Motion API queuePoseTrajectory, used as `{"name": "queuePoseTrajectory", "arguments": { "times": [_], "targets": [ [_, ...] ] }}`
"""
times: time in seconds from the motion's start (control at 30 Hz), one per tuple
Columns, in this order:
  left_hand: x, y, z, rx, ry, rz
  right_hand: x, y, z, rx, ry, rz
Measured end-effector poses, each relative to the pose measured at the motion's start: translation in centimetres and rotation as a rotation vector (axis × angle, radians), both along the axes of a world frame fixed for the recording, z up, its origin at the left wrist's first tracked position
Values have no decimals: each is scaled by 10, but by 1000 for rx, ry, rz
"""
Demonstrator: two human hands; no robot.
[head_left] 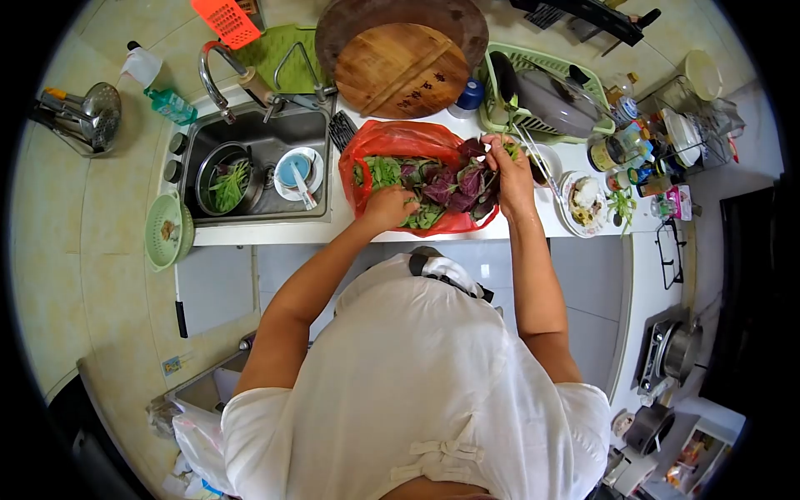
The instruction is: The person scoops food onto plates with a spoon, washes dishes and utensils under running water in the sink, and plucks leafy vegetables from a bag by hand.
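A red plastic bag [358,150] lies opened on the white counter, full of leafy vegetables. Purple-leaved amaranth-like greens [462,187] fill its right half, and plain green leaves [385,172] show at its left. At the bag's right edge, my right hand [511,171] pinches leafy stems, with purple leaves beside the fingers and a green sprig above them. My left hand [389,208] rests over the bag's front left, its fingers curled in among the greens. What exactly lies under those fingers is partly hidden.
Left of the bag, a sink [325,179] holds a pot [202,187] with cut greens and stacked bowls [293,171]. Behind stand a round wooden board [402,71] and a green dish rack [600,100]. A plate of food [582,204] and several jars are at right.
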State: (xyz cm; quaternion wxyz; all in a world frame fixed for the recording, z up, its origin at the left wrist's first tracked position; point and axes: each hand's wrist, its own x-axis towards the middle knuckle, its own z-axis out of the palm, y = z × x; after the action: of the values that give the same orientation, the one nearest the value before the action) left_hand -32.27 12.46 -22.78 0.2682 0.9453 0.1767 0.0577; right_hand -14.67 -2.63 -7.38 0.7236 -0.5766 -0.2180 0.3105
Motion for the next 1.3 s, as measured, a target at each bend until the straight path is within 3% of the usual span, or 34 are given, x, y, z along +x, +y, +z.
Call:
{"name": "queuePoseTrajectory", "arguments": {
  "times": [0.1,0.3,0.4,0.5,0.7,0.73,0.9,1.0,1.1,1.2,1.3],
  "targets": [
    [2,9,-7,192,29,113,0,-3,0,37,-3,11],
    [-6,33,-42,450,135,64,-10,2,0,170,140,105],
    [-7,39,-45,310,139,117,-17,3,4,76,120,46],
    [-9,31,-14,200,110,172,-16,4,-9,-4,8,46],
    [-2,36,-48,238,274,133,-28,13,-11,-141,39,153],
    [-2,35,-46,212,204,166,-32,14,-8,-130,20,179],
    [-10,29,3,97,-149,216,-24,6,-13,-313,-160,272],
    [-13,28,50,52,-173,164,-21,7,-23,-471,-429,266],
    [-15,31,80,-147,-68,102,-29,15,-31,-237,-836,225],
    [-11,30,90,-270,-174,9,-44,24,-33,-181,-924,280],
    [-3,34,85,-498,-75,47,-53,32,-39,-332,-1106,298]
  ]
}}
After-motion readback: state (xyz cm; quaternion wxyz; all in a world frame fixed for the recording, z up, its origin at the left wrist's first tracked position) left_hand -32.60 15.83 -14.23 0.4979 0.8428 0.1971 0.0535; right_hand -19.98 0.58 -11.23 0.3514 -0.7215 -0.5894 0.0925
